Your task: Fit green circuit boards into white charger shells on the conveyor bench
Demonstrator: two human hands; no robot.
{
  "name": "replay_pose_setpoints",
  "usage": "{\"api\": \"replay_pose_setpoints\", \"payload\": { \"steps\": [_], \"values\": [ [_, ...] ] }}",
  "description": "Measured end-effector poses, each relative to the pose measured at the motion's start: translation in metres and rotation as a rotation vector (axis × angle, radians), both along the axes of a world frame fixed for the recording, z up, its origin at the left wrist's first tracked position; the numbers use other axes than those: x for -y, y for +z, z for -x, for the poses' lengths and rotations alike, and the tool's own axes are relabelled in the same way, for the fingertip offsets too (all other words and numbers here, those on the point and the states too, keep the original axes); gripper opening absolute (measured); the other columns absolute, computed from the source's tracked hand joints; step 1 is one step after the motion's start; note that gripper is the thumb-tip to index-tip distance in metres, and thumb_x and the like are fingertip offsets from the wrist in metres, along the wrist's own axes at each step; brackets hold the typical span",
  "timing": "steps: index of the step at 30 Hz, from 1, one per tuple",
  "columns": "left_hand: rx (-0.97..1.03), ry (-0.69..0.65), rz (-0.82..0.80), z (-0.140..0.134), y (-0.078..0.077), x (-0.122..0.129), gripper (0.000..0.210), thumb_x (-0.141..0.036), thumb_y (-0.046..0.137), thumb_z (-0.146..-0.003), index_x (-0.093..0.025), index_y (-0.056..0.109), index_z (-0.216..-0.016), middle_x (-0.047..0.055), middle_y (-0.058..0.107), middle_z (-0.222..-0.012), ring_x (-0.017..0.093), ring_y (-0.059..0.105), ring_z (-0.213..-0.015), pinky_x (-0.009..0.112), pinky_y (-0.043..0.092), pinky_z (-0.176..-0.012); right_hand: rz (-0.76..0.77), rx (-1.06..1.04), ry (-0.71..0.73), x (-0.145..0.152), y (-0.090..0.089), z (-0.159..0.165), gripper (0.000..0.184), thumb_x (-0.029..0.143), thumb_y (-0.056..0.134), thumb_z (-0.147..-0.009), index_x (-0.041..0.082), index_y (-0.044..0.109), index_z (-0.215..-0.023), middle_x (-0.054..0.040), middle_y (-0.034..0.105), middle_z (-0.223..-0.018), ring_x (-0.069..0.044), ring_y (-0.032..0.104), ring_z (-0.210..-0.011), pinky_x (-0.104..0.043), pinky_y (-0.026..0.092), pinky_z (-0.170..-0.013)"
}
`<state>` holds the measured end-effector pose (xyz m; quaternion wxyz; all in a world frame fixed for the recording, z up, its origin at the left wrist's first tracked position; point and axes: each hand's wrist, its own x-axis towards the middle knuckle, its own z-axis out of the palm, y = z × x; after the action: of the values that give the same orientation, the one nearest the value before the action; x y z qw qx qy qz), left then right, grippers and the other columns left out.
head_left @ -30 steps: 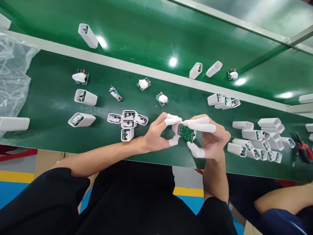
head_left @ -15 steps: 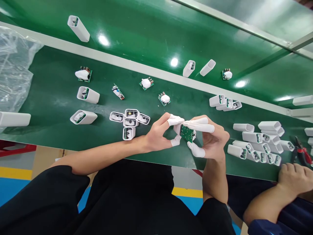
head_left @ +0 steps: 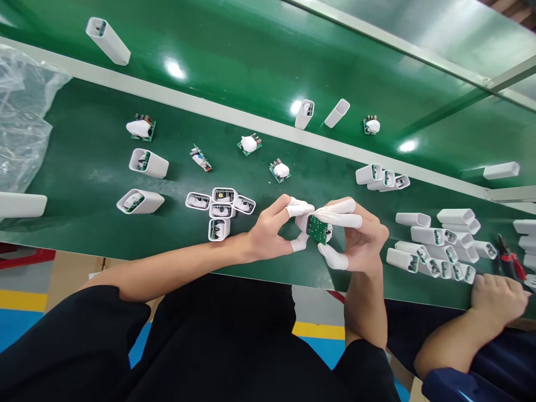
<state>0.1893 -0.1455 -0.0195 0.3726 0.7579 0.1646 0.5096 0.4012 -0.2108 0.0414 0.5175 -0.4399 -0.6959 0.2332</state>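
Note:
My left hand [head_left: 276, 228] pinches a white plastic housing [head_left: 302, 222] between thumb and fingers, all in white finger cots. My right hand [head_left: 355, 231], with finger cots too, grips a green circuit board [head_left: 318, 229] by its edges. The board's near face shows solder points, and its left end is at the open mouth of the housing; how deep it sits I cannot tell. White filler shows at the board's right side. Left of my hands stands a cluster of white housings [head_left: 221, 210] with boards inside.
Loose circuit boards with white filler [head_left: 248, 144] lie behind my hands. Many filled housings [head_left: 433, 237] are stacked to the right, near red-handled pliers [head_left: 511, 259] and a co-worker's hand [head_left: 500, 298]. Clear plastic sheeting [head_left: 25, 117] covers the left end. A metal-framed shelf edge [head_left: 397, 44] runs above.
Both hands keep hold of the housing and the board, with hardly any movement between them. The view has shifted slightly, so the surroundings appear a little further left.

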Motion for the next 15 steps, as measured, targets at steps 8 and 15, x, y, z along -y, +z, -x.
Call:
{"api": "replay_pose_setpoints", "payload": {
  "steps": [8,15],
  "values": [
    [-0.011,-0.001,0.009,0.0004,-0.0009,0.0001,0.070,-0.017,0.085,-0.091,-0.027,0.064,-0.157,0.006,0.073,-0.113,0.022,0.074,-0.099,0.038,0.071,-0.082,0.035,0.028,0.009,0.0002,-0.0005,-0.0007,0.067,0.022,0.094,-0.080,0.041,0.081,-0.143,-0.0052,0.085,-0.111,-0.031,0.080,-0.097,-0.049,0.070,-0.074],
    [0.035,-0.024,0.217,-0.0033,-0.0037,0.0004,0.056,-0.019,0.086,-0.091,-0.026,0.070,-0.144,0.002,0.067,-0.106,0.018,0.069,-0.091,0.035,0.071,-0.082,0.048,0.311,-0.088,0.0030,-0.0082,-0.0045,0.096,0.035,0.101,-0.081,0.044,0.061,-0.168,-0.0108,0.074,-0.153,-0.043,0.076,-0.133,-0.066,0.068,-0.106]
  ]
}}
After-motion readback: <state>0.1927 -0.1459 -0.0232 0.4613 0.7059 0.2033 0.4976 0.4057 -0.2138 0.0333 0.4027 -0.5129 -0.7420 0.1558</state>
